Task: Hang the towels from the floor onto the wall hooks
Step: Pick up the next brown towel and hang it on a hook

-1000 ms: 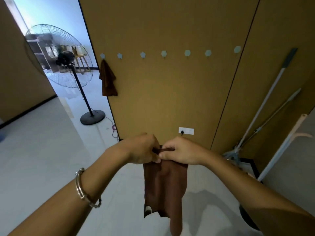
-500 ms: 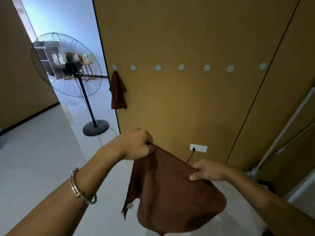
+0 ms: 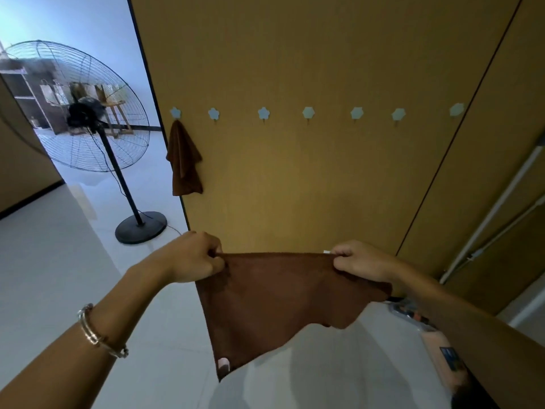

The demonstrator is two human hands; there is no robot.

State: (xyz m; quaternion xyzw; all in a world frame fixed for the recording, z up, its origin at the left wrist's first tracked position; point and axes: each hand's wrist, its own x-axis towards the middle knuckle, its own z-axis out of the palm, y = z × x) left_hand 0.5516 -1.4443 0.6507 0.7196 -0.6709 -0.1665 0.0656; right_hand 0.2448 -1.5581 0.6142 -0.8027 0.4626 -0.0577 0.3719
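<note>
Ochre wall panel fills view ahead; pale floor at left. Pedestal fan stands left of panel edge. We hold brown towel stretched flat, well below hook row, clear of floor. From leftmost hook hangs second brown towel. Our left hand grips held towel's left corner in curled fingers; right hand pinches right corner. Bracelet on left wrist.

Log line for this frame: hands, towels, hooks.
held towel: spread, not yet hung | left hand: pinches top edge | right hand: pinches top edge | leftmost hook: hung towel | other hooks: bare
</note>
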